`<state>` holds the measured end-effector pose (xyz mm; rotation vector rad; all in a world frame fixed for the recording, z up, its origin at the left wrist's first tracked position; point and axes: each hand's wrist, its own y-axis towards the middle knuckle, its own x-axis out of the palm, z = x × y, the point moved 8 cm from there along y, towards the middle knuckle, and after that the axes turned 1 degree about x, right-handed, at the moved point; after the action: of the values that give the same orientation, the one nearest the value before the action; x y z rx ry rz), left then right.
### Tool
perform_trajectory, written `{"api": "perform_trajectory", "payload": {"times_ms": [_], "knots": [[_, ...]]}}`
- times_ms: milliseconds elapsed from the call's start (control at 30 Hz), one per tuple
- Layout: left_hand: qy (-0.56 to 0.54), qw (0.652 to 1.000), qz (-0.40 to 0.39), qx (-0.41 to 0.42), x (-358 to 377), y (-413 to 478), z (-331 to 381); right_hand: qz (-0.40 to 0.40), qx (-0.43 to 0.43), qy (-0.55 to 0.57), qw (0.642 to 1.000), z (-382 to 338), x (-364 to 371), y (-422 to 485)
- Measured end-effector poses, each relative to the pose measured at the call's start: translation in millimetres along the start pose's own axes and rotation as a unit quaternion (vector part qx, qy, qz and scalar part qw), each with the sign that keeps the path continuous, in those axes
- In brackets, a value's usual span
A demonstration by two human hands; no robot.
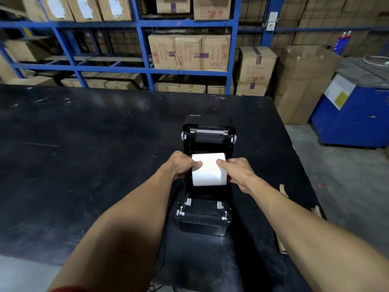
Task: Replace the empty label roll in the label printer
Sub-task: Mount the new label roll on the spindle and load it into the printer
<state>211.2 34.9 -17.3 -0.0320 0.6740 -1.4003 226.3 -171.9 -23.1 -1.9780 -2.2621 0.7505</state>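
A black label printer [203, 222] sits on the black table [84, 154] with its lid [208, 127] swung open and back. A full white label roll [208, 172] rests in the open bay of the printer. My left hand [182, 165] grips the roll's left end, thumb on top. My right hand [239, 171] grips its right end, thumb on top as well. The bay's side guides are hidden behind my hands. The front paper guides [203, 205] of the printer are bare.
Blue steel racks [139, 47] stacked with cardboard boxes stand behind the table. A tall open carton [303, 81] and a blue machine [355, 106] stand at the right. Cardboard scraps [283, 189] lie at the table's right edge. A cable [166, 239] runs from the printer towards me.
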Motion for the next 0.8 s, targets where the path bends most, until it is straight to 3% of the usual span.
{"api": "perform_trajectory", "payload": {"times_ms": [800], "knots": [[0.064, 0.996, -0.059, -0.034, 2.3, 31.6, -19.4, 0.027, 0.021, -0.03, 0.999, 22.1, 18.8, 21.4]]}}
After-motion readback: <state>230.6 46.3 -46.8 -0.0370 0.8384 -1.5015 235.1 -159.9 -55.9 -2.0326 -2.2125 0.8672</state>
